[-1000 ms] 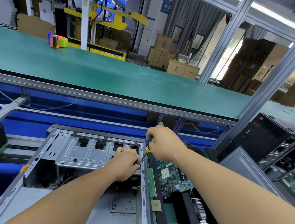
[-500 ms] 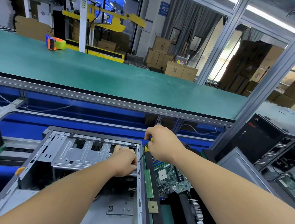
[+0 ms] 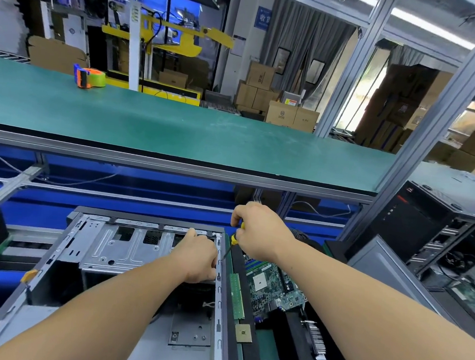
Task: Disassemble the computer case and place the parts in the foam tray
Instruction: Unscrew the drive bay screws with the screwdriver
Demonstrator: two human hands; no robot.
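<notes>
The computer case (image 3: 49,286) lies open on its side directly in front of the person. Its long axis runs away from them, and everything turns on its right rim. The right hand (image 3: 257,233) is curled round the yellow-handled screwdriver (image 3: 232,244), whose shaft slants down and left to that rim. Just inside the rim, the left hand (image 3: 199,258) rests on the metal drive cage (image 3: 127,249), its fingers bent near the tip. It probably steadies a screw, though the tip is too small to confirm. Just beyond the rim lies a removed motherboard (image 3: 272,289).
</notes>
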